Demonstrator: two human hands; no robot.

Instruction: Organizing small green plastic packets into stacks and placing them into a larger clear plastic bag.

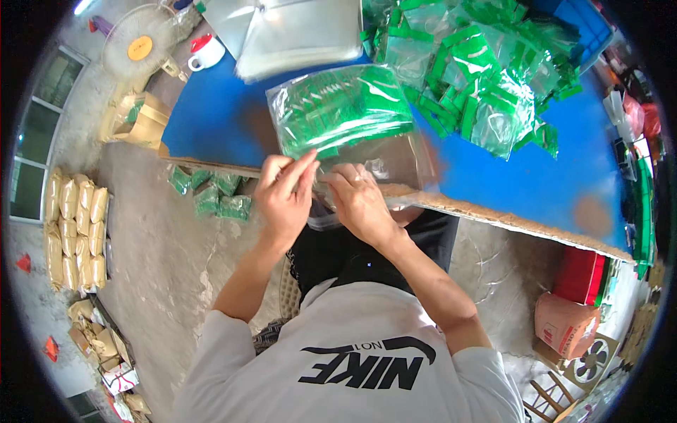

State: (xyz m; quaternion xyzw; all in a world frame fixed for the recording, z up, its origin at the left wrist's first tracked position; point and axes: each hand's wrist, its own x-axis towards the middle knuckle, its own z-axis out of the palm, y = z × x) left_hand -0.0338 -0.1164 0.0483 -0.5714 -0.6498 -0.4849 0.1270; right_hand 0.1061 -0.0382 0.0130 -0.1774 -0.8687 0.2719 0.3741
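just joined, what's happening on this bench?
A person works at a blue table. Both the left hand and right hand pinch the open end of a clear plastic bag filled with small green packets. A loose pile of green packets lies beyond it, beside a stack of empty clear bags.

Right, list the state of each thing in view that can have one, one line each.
Left hand: pinching the big bag's open edge.
Right hand: gripping the same edge.
Big clear bag: lying on the blue table, filled with green packets, mouth unsealed.
Pile of small green packets: loose, heaped.
Stack of empty clear bags: flat, unfilled.
Mug: upright, red lid on.
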